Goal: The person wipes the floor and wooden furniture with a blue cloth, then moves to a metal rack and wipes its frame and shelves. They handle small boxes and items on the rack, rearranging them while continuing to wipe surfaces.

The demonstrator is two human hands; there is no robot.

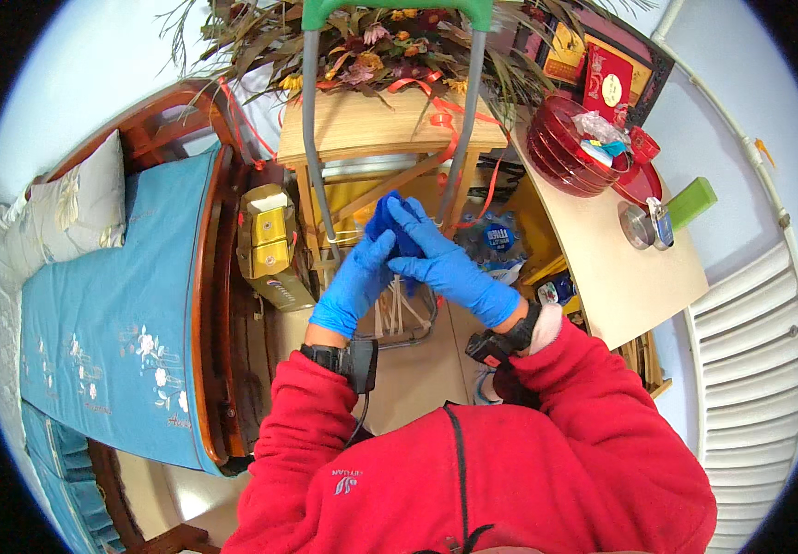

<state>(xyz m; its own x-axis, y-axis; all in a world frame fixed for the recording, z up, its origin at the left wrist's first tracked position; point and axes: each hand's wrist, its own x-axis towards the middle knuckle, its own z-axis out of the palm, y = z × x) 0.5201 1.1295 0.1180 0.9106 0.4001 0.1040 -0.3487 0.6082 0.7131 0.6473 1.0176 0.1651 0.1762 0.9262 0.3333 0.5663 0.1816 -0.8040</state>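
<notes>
Two gloved hands, the left hand (354, 279) and the right hand (451, 266), were together in front of the wooden table (366, 125). Both grasped a dark blue cloth (383, 220), which was between them, just at the fingertips. One yellow carton (281, 284) stood left of this table; flowers (362, 66) lay upon it.

My left hand (359, 284) and right hand (459, 274) meet ahead of the chest (528, 471), fingers drawn into a grip.
From my remote view, the left points up and inward, thumb alongside; the right slants in opposite, fingers long and slightly bent, thumb reaching leftward. The left forearm (299, 406) rises steeply; the right forearm (593, 379) crosses inward at a stronger slant.
</notes>
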